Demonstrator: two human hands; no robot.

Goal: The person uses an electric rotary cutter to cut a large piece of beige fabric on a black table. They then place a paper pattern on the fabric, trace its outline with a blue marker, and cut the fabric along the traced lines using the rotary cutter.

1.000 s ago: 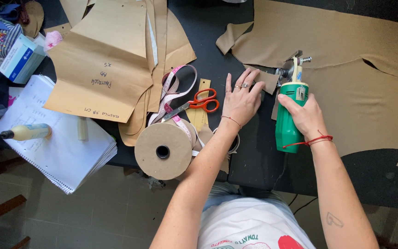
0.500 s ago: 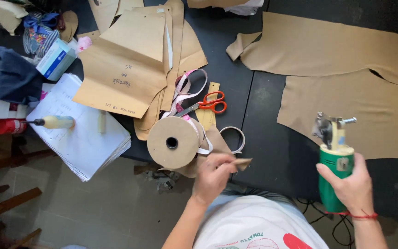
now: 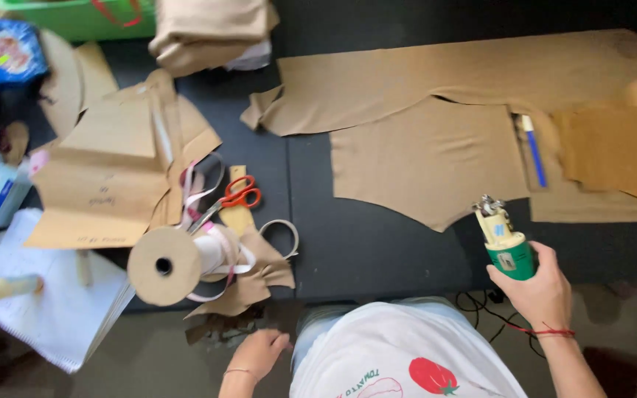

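While the right hand [image 3: 543, 291] wraps its fingers firmly around the green body of a handheld electric fabric cutter [image 3: 505, 241], the tool stands nearly upright, its metal blade end pointing away from the person and hovering at the near edge of the black table [image 3: 366, 250]. Its cream upper housing sits just off the curved lower edge of a tan cut fabric panel [image 3: 429, 158], without clearly touching it. A red thread bracelet circles the right wrist, and a dark power cord [image 3: 481, 306] trails below the table edge near that hand.

Down by the person's lap, the left hand [image 3: 256, 354] hangs below the table edge with its fingers loosely curled; whether it pinches anything cannot be told. Just above it lie tan fabric scraps [image 3: 256, 280] at the table's rim.

Left of the scraps rests a roll of brown paper tape [image 3: 167, 265], with pink-and-white measuring tape [image 3: 208, 184] looped behind it and red-handled scissors [image 3: 234, 199] lying beside. Kraft paper pattern pieces [image 3: 112, 169] overlap farther left, above an open notebook [image 3: 53, 309]. A blue pen [image 3: 534, 151] lies on fabric to the right, well beyond the cutter.
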